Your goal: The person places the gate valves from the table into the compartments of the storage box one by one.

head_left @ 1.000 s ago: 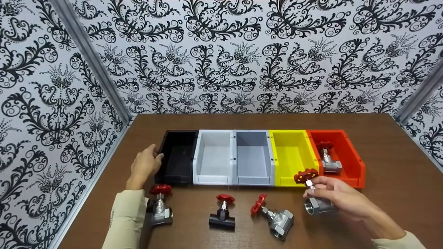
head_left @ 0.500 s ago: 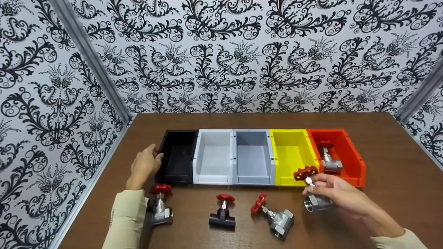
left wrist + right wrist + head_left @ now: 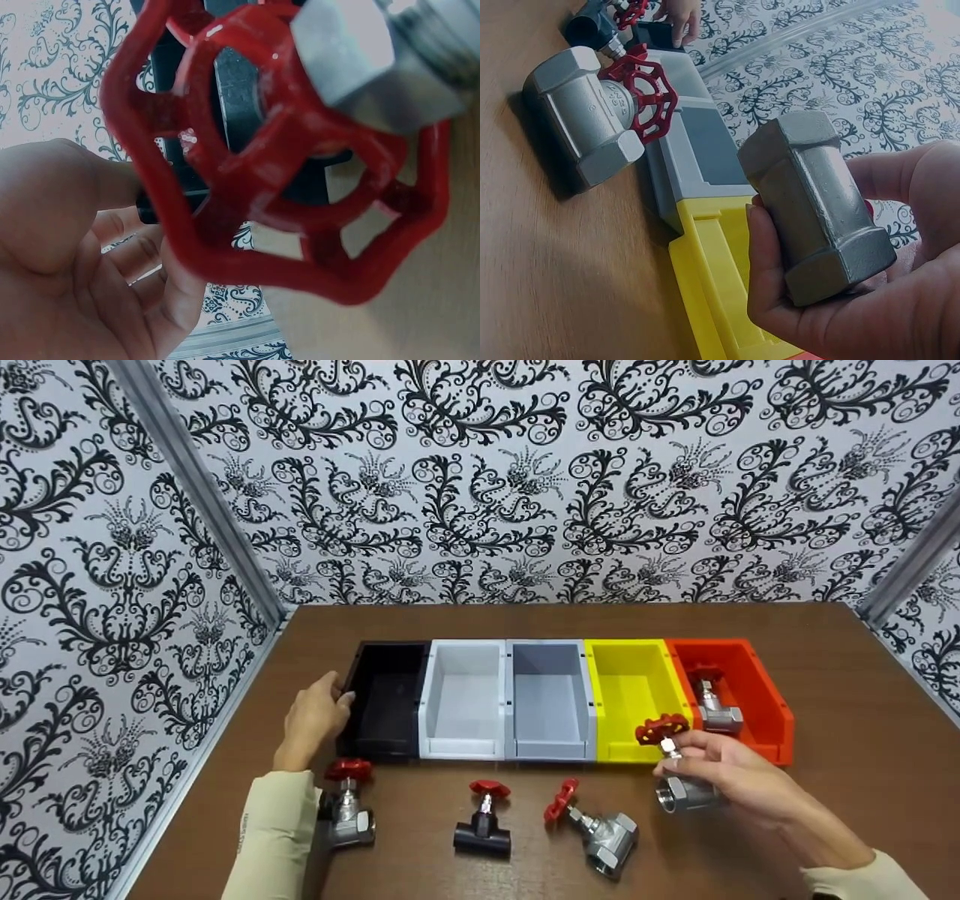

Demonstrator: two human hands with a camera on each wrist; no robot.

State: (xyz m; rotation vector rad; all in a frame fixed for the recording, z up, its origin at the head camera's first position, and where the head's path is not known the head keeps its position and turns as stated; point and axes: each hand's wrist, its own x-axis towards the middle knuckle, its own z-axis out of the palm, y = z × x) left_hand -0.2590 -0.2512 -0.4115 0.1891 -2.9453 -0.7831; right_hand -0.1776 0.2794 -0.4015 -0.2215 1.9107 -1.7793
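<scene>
In the head view my right hand [image 3: 739, 780] grips a metal gate valve [image 3: 686, 793] with a red handwheel [image 3: 662, 729], held above the table in front of the yellow bin [image 3: 634, 697]. Its hexagon-ended body [image 3: 817, 210] faces the right wrist camera; fingers and thumb wrap behind it. My left hand [image 3: 315, 716] holds the left side wall of the black bin [image 3: 386, 705], thumb at the rim. Just below it a metal valve [image 3: 351, 821] stands near the left sleeve, its red handwheel [image 3: 262, 150] filling much of the left wrist view and hiding some fingers.
White [image 3: 465, 705] and grey [image 3: 547, 705] bins adjoin the black and yellow ones. At the right end, the red bin [image 3: 765, 712] holds a metal valve [image 3: 716, 712]. On the table stand a black tee-shaped valve [image 3: 482, 836] and a tilted metal valve [image 3: 607, 840].
My right hand has risen slightly in the head view, carrying the gate valve toward the yellow bin's front. The left hand stays at the black bin.
</scene>
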